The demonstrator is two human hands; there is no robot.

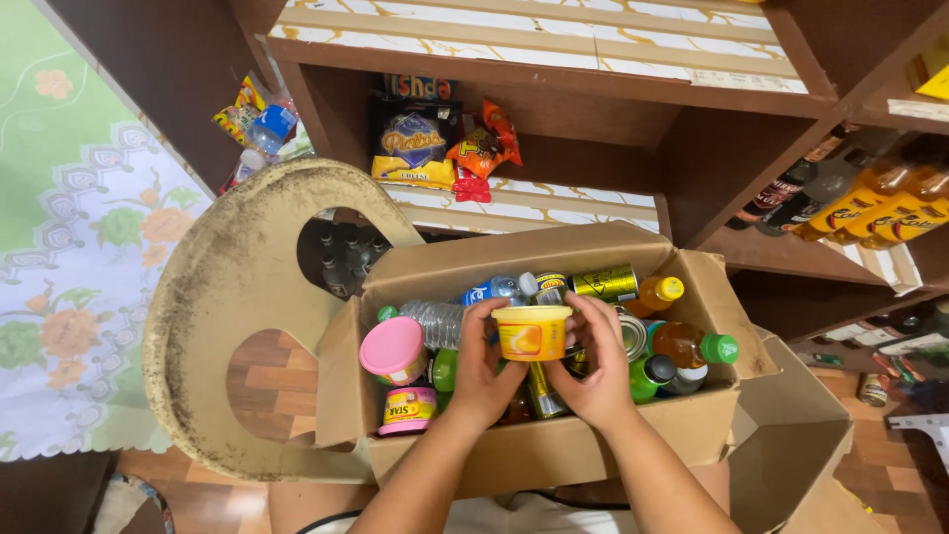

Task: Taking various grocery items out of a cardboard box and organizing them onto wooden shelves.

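both hands hold a small yellow tub (531, 332) just above an open cardboard box (554, 450). the left hand (481, 368) is clamped on the tub's left side and the right hand (598, 361) on its right side, fingers curled around the rim. the box is packed with bottles and cans, among them a pink-lidded tub (393, 350) at the left and a green-capped bottle (695, 346) at the right. behind the box stands a wooden shelf (554, 74) with snack bags (415, 146).
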